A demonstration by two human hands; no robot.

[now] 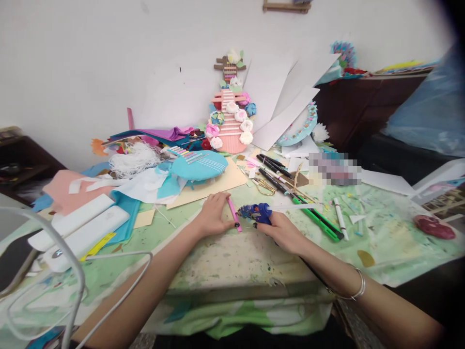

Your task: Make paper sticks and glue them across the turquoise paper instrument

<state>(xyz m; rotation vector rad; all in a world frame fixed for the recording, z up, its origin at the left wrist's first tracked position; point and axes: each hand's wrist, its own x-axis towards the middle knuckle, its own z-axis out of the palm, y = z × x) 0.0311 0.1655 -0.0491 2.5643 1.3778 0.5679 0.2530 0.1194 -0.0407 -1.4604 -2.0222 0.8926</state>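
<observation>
Between the thumb and fingers of my left hand point(213, 217) is a narrow pink strip point(233, 214), held at both ends close to the table. My right hand point(285, 231) is wrapped round a blue glue gun point(256, 212). The gun's nozzle points left and is right by the strip; whether they touch I cannot tell. A pale glue stick point(300, 206) juts from the gun's back. Behind my left hand lies a light-blue oval piece point(199, 166) with white strings and small coloured sticks on it.
A pink instrument-shaped craft with paper flowers point(232, 126) leans on the wall. Black markers point(272, 179), scissors point(267, 187) and a green cutter point(319, 220) lie beyond my right hand. White devices point(89, 237) and a cable point(145, 266) are at left.
</observation>
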